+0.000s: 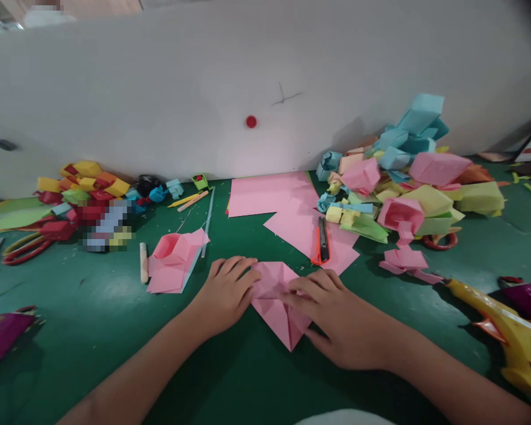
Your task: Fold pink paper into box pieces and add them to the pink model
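Observation:
A piece of folded pink paper (287, 321) lies on the green table, its pointed end towards me and creases running across it. My left hand (232, 295) is closed on its left edge, fingers on top and thumb tucked at the side. From the right, my right hand (336, 319) grips the paper, its fingertips over the middle crease and hiding part of that side. Just beyond my right hand, an orange and black utility knife (323, 239) rests on loose pink sheets (292, 227).
Left of my hands lie a pink folded-paper piece (177, 260) and a glue stick (144, 262). Heaped paper boxes (438, 171) stand at right, smaller coloured ones (88, 183) at left. A yellow glue gun (500, 324) is at far right. A white wall (181, 100) bounds the back.

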Available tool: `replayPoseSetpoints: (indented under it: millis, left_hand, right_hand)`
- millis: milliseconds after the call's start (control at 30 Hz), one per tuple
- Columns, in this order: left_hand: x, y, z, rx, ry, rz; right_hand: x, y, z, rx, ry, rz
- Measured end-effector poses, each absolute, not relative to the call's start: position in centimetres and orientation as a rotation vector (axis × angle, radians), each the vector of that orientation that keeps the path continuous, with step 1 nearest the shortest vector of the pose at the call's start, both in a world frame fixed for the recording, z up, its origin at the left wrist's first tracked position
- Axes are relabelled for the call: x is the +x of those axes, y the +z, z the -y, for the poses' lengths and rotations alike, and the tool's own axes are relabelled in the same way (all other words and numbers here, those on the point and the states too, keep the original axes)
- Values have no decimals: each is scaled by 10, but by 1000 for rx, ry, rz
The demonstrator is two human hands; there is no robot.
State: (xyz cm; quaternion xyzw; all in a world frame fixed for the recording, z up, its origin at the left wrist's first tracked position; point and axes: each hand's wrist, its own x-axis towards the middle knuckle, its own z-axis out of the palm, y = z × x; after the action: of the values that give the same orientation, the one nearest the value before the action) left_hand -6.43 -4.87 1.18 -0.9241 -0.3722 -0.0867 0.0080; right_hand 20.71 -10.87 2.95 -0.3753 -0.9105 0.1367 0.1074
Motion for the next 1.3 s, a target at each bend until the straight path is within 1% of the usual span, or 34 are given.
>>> replayPoseSetpoints:
  millis: [367,667,800,900,1067,1300]
  left_hand:
    - [-66,8,47,-2902,-271,1154]
    - [-65,11,47,-2871,-327,1072]
    - [-64,16,50,-2930,-485,853]
    - [-63,21,55,-3003,-536,618]
    - [-61,24,59,-2991,-508,456]
    - [-60,26,63,-2969,-362,381]
  right_hand:
    - [208,30,108,-1086,390,2632]
    - [208,31,109,-1138,456,2600]
    - [208,30,107,-1154,461,2606]
    - [208,26,106,-1171,378,2613]
    - [208,19,104,-1160,244,2640]
    - [217,35,102,-1046,262,2556]
